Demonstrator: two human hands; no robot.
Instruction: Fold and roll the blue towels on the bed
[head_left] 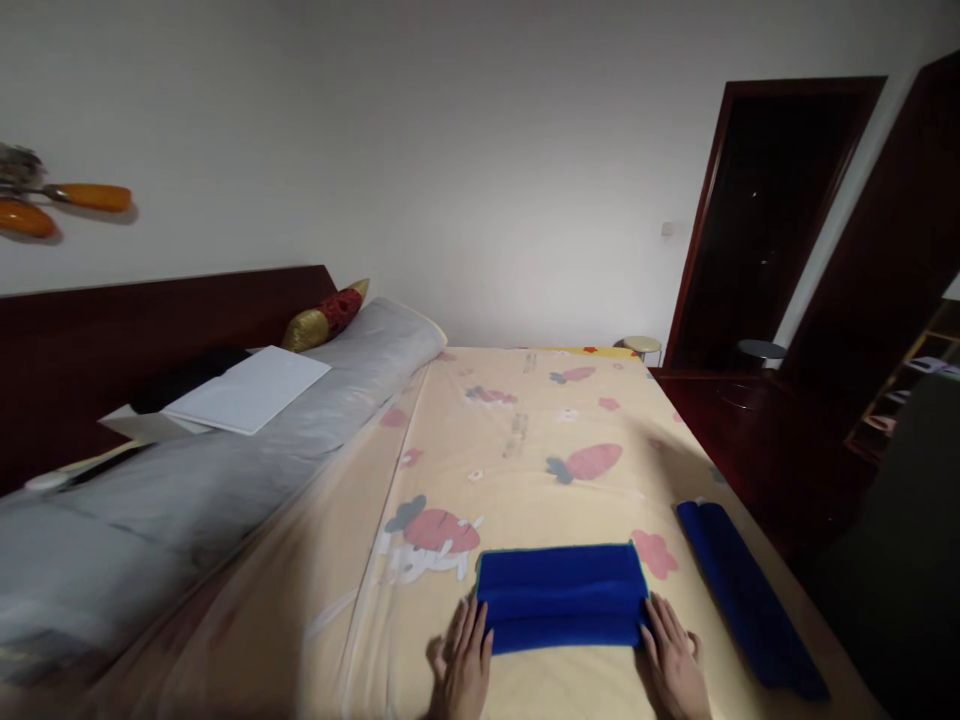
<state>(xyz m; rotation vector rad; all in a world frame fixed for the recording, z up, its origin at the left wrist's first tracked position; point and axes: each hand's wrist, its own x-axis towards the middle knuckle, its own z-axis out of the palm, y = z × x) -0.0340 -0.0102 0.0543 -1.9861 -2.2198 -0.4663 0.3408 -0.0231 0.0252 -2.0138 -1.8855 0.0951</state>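
A folded blue towel (562, 597) lies flat on the yellow carrot-print bedsheet (525, 450) near the bed's front edge. My left hand (461, 665) rests at the towel's left end, fingers stretched out and touching its edge. My right hand (671, 660) rests at the right end in the same way, fingers flat against the cloth. Neither hand grips the towel. A second blue towel (750, 595), folded into a long narrow strip, lies to the right near the bed's right edge.
A long grey bolster (225, 470) runs along the dark wooden headboard (150, 330), with a white board (247, 390), a dark item and a red-gold cushion (330, 315) on it. Dark doorway (765, 220), small stools and a shelf stand at the right.
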